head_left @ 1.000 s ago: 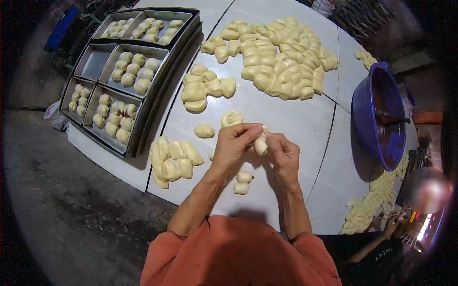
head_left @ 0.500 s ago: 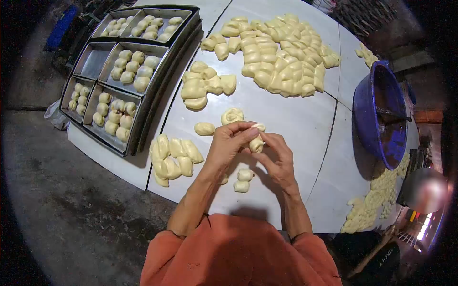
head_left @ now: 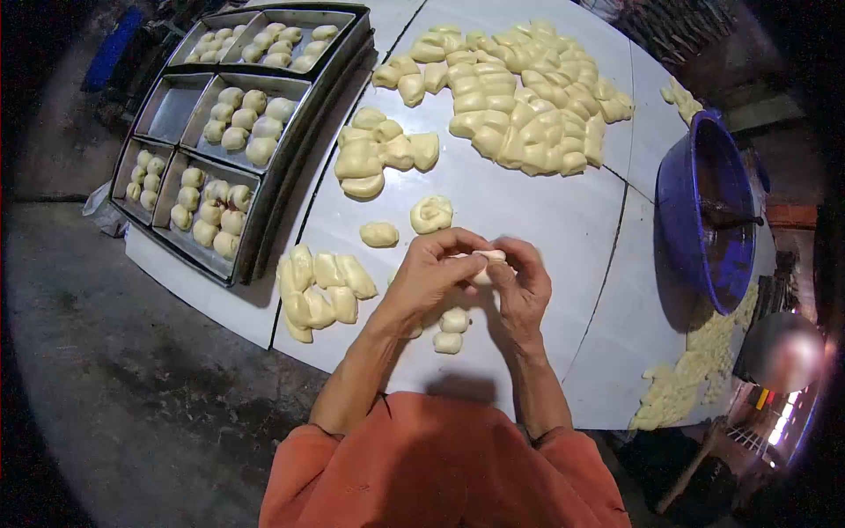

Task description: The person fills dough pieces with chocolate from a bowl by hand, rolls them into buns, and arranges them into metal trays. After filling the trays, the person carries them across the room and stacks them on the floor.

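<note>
Between my fingertips is a small piece of dough (head_left: pixel 484 273), pale and partly hidden by my hands. My left hand (head_left: pixel 440 271) pinches it from the left, thumb and forefinger closed. On its other side, my right hand (head_left: pixel 522 286) grips it with thumb and curled fingers. Just beyond my hands lie a flattened round of dough (head_left: pixel 431 214) and a small oval dough piece (head_left: pixel 378 234). Two rolled dough pieces (head_left: pixel 451 331) sit close to my body, below the hands. To the left rests a cluster of dough strips (head_left: pixel 324 286).
A black tray (head_left: pixel 264 167) with metal pans of shaped dough balls stands at the left. Large dough sheets of cut pieces (head_left: pixel 528 106) cover the far table (head_left: pixel 581 229). A blue basin (head_left: pixel 678 211) holds dark contents and a utensil at right, near more dough (head_left: pixel 678 387).
My right hand has shifted slightly up and right, and its fingers have curled over the dough piece. The dough is now more covered by both hands.
</note>
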Demonstrator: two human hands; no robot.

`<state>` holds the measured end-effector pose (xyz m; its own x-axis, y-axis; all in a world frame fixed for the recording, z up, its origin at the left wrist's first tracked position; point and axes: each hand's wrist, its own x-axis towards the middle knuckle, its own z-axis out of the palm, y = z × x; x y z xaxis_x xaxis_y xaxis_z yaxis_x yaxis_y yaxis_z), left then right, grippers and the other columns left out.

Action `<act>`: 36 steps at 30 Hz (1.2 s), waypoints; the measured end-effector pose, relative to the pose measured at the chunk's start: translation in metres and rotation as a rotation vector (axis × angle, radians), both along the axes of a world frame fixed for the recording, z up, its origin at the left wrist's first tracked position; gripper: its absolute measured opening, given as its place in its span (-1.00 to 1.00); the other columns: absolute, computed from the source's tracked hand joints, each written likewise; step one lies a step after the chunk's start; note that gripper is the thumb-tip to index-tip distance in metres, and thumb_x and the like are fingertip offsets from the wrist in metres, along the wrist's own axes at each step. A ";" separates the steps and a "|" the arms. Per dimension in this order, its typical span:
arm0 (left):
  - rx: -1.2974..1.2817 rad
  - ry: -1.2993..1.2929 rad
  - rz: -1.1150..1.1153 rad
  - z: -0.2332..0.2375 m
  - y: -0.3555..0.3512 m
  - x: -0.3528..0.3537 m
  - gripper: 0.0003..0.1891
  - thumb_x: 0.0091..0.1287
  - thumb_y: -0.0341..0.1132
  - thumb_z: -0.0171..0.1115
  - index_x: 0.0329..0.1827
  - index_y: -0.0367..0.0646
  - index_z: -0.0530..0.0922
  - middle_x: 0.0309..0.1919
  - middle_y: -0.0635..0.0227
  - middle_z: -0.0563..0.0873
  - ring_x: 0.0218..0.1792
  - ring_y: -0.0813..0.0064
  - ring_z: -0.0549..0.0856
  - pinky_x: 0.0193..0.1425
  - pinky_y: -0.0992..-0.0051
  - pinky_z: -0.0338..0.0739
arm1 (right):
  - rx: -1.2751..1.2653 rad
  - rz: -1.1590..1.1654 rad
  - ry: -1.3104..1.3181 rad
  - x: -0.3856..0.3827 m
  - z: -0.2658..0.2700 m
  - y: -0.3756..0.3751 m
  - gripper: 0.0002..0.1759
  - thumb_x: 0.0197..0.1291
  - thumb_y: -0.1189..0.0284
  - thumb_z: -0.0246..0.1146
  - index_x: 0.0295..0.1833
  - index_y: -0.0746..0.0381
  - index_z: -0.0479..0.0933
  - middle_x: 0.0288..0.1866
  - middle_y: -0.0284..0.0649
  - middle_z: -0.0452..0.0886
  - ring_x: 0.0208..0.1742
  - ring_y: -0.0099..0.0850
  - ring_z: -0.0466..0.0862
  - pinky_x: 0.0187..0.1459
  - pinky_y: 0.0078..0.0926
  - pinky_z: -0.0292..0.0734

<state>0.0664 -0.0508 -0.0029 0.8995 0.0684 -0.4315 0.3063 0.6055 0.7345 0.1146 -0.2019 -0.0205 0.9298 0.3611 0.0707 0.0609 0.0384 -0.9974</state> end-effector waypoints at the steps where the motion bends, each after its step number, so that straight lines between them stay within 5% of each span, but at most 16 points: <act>1: 0.013 0.006 -0.001 -0.005 -0.004 -0.001 -0.81 0.42 -0.40 0.29 0.04 -0.24 0.67 -0.19 0.39 0.73 -0.25 0.71 0.67 -0.27 0.67 0.62 | -0.009 -0.037 -0.081 0.000 0.000 0.002 -0.82 0.31 0.47 0.39 -0.08 0.33 0.57 -0.12 -0.20 0.63 -0.05 -0.46 0.63 -0.03 -0.49 0.58; 5: 0.018 0.011 -0.038 -0.005 -0.014 -0.003 -0.75 0.49 -0.33 0.22 0.12 -0.25 0.67 -0.18 0.43 0.72 -0.23 0.75 0.64 -0.26 0.70 0.59 | -0.036 -0.174 -0.233 0.000 -0.019 -0.001 -0.83 0.34 0.44 0.38 -0.18 0.32 0.57 -0.25 -0.27 0.59 -0.23 -0.50 0.58 -0.14 -0.52 0.55; 16: 0.138 -0.003 -0.049 -0.006 -0.015 -0.007 -0.76 0.40 -0.36 0.38 0.02 -0.32 0.69 -0.32 0.47 0.72 -0.32 0.75 0.61 -0.24 0.68 0.54 | -0.044 -0.126 -0.037 0.007 -0.023 -0.004 -0.66 0.31 0.33 0.44 -0.44 0.27 0.53 -0.50 -0.37 0.53 -0.44 -0.63 0.44 -0.40 -0.58 0.37; 17: 0.311 -0.014 -0.075 -0.007 -0.014 -0.008 -0.79 0.41 -0.37 0.36 -0.02 -0.34 0.69 -0.33 0.43 0.71 -0.33 0.74 0.62 -0.28 0.66 0.58 | -0.098 -0.047 -0.020 0.009 -0.025 -0.011 -0.73 0.28 0.34 0.45 -0.32 0.29 0.58 -0.42 -0.31 0.60 -0.40 -0.61 0.51 -0.37 -0.56 0.44; 20: 0.045 0.054 0.091 0.000 -0.012 -0.011 -0.81 0.44 -0.37 0.33 -0.07 -0.37 0.69 -0.32 0.38 0.72 -0.32 0.69 0.65 -0.29 0.63 0.65 | -0.213 0.022 -0.014 0.003 -0.003 -0.012 -0.78 0.28 0.39 0.42 -0.08 0.29 0.63 -0.23 -0.20 0.68 -0.34 -0.52 0.60 -0.30 -0.52 0.54; 21: 0.077 0.080 0.064 -0.007 -0.007 -0.013 -0.80 0.45 -0.37 0.30 -0.09 -0.40 0.68 -0.30 0.33 0.74 -0.29 0.63 0.70 -0.28 0.59 0.69 | -0.168 0.062 0.040 -0.002 0.013 -0.009 -0.65 0.26 0.48 0.39 0.14 0.28 0.59 -0.02 -0.12 0.68 -0.22 -0.43 0.67 -0.17 -0.47 0.63; 24: -0.063 0.041 0.065 -0.006 -0.005 -0.019 -0.79 0.47 -0.35 0.29 -0.08 -0.40 0.68 -0.31 0.33 0.74 -0.29 0.61 0.71 -0.27 0.58 0.70 | -0.321 0.272 -0.301 -0.004 0.023 -0.017 -0.63 0.25 0.53 0.38 0.16 0.28 0.58 0.05 -0.10 0.66 -0.13 -0.40 0.68 -0.09 -0.45 0.66; 28: 0.296 0.082 -0.027 0.005 -0.002 -0.027 -0.67 0.51 -0.23 0.25 0.12 -0.34 0.67 -0.29 0.32 0.76 -0.32 0.66 0.70 -0.27 0.61 0.60 | -0.249 0.228 -0.040 -0.014 0.017 -0.024 -0.67 0.26 0.53 0.39 0.12 0.33 0.58 0.07 -0.11 0.65 -0.07 -0.43 0.67 -0.05 -0.46 0.66; 32: 0.526 0.003 0.118 0.007 0.007 -0.038 -0.58 0.47 -0.23 0.28 0.31 -0.23 0.59 -0.14 0.26 0.79 -0.31 0.65 0.72 -0.23 0.60 0.60 | -0.333 0.192 0.354 -0.024 0.004 -0.023 -0.71 0.33 0.41 0.33 0.06 0.35 0.63 -0.11 -0.15 0.70 -0.14 -0.49 0.67 -0.12 -0.50 0.62; 36: 0.577 0.061 0.258 0.007 0.029 -0.056 -0.62 0.44 -0.32 0.31 0.27 -0.23 0.61 -0.05 0.26 0.79 -0.28 0.63 0.75 -0.24 0.60 0.61 | -0.546 0.363 -0.065 -0.023 0.009 -0.023 -0.76 0.34 0.46 0.30 0.01 0.42 0.63 -0.19 -0.26 0.69 -0.23 -0.54 0.60 -0.20 -0.51 0.54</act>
